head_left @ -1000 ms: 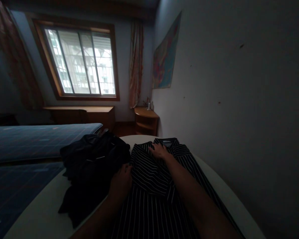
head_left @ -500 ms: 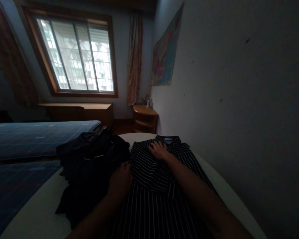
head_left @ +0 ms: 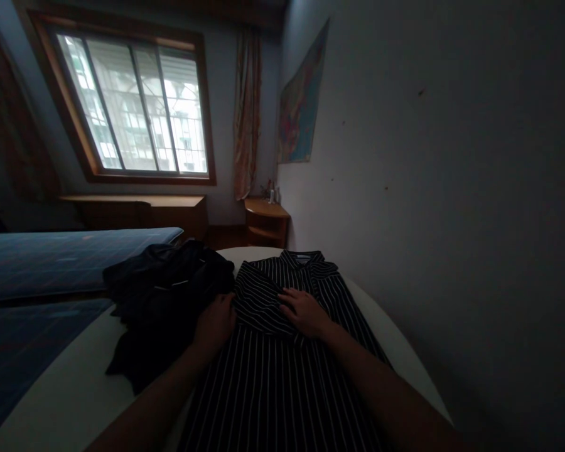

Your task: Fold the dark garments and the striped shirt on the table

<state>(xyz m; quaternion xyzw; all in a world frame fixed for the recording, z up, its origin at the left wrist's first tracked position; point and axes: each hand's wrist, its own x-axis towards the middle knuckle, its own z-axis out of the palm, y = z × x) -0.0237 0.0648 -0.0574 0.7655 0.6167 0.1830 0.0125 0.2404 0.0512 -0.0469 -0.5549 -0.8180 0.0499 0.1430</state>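
Observation:
A black shirt with white stripes [head_left: 268,376] lies spread on a pale round table [head_left: 70,383], its collar at the far end. One sleeve is folded across the shirt's front. My right hand [head_left: 306,312] rests flat on that sleeve, fingers stretched out and a little apart. At the shirt's left edge, my left hand [head_left: 216,323] has its fingers curled against the cloth by the fold; the fingertips are partly hidden. Just left of that hand sits a crumpled pile of dark clothing [head_left: 169,301].
Beyond the table on the left is a bed with a blue plaid mattress [head_left: 75,251]. A plain wall [head_left: 428,220] runs close along the right. A desk [head_left: 136,202] stands under the window, and a wooden corner shelf [head_left: 266,208] in the corner.
My right hand has come down from near the collar to the folded sleeve, which now lies flatter. My left hand stays at the shirt's left edge. The view has turned slightly right.

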